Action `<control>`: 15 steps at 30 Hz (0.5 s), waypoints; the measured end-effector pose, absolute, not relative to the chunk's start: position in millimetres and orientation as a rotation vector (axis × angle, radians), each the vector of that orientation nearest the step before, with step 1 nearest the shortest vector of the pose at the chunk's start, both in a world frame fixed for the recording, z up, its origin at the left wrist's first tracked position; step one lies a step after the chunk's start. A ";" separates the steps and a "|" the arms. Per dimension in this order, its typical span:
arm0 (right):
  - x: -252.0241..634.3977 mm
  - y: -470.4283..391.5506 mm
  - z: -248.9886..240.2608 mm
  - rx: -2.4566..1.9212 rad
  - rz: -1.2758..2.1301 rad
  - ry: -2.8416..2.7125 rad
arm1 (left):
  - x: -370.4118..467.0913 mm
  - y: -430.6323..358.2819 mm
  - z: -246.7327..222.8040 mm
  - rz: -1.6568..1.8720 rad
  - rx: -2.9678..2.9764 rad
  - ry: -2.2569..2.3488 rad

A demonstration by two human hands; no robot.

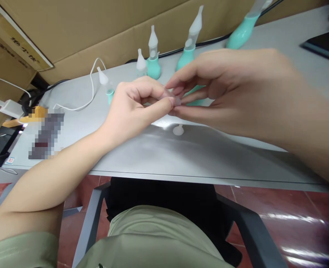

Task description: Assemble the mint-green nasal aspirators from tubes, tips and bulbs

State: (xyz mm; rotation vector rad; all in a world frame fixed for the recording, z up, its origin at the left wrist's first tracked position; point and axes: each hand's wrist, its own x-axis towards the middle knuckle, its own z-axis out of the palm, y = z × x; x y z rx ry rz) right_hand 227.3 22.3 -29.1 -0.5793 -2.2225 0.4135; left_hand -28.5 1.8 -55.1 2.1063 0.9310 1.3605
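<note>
My left hand (142, 98) is closed in a pinch on a small translucent plastic piece (177, 100). My right hand (237, 89) meets it from the right, thumb and fingertips around the same piece; the fingers cover most of it. Just below them on the desk lies a small white cone-shaped tip (178, 129). Behind my hands stand several nasal aspirators with teal bulbs and white tips, among them one upright aspirator (154, 69) and a leaning aspirator (187, 57). A teal bulb (196, 89) shows partly between my right fingers.
Another aspirator (242, 31) leans at the back right, near a dark flat object (325, 44). On the left are a white cable (93, 83), a charger (11, 108), a yellow object (38, 111) and a pixelated item (47, 136). Cardboard (97, 29) borders the grey desk (153, 158).
</note>
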 end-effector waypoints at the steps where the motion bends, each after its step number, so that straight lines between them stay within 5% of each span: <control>1: 227.1 21.9 -30.4 -0.561 0.372 -2.230 | -27.6 0.4 -54.4 1.355 2.125 0.931; 15: 233.1 25.7 -13.8 -0.710 0.287 -2.206 | -25.7 0.4 -61.2 1.487 1.960 0.689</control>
